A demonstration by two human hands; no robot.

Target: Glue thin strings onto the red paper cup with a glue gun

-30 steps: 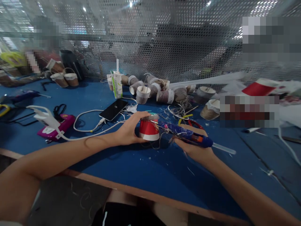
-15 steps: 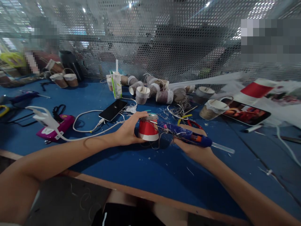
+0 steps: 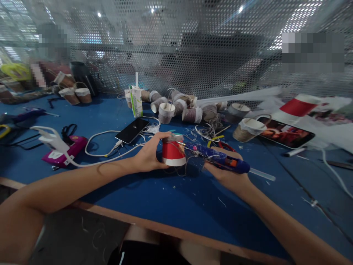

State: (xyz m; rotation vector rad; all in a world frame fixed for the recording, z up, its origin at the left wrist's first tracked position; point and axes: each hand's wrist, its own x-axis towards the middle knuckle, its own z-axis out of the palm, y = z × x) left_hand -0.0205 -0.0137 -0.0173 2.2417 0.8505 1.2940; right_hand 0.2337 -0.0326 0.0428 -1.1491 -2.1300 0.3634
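Observation:
My left hand (image 3: 149, 154) grips a red paper cup (image 3: 173, 151) from its left side, fingers behind it and thumb low at the front. The cup is upside down, its white rim at the bottom and grey cord wound around its upper end. In my right hand (image 3: 228, 175) is a blue glue gun (image 3: 220, 158), with a clear glue stick (image 3: 261, 174) poking out of its back. Its metal nozzle points left at the cup, close to the cord; whether it touches I cannot tell. A loose strand of cord hangs by the cup's right side.
Cord-wrapped cups (image 3: 192, 115) lie in a heap at the back before a perforated metal screen (image 3: 154, 44). A black phone (image 3: 132, 130) and a magenta power strip (image 3: 65, 150) with white cables sit left. Another phone (image 3: 286, 133) leans at right. Red-handled scissors (image 3: 226, 147) lie behind my right hand.
The glue gun's nozzle has shifted slightly left and up along the cup and now shows more plainly. Both hands keep their hold; the view has tilted a little.

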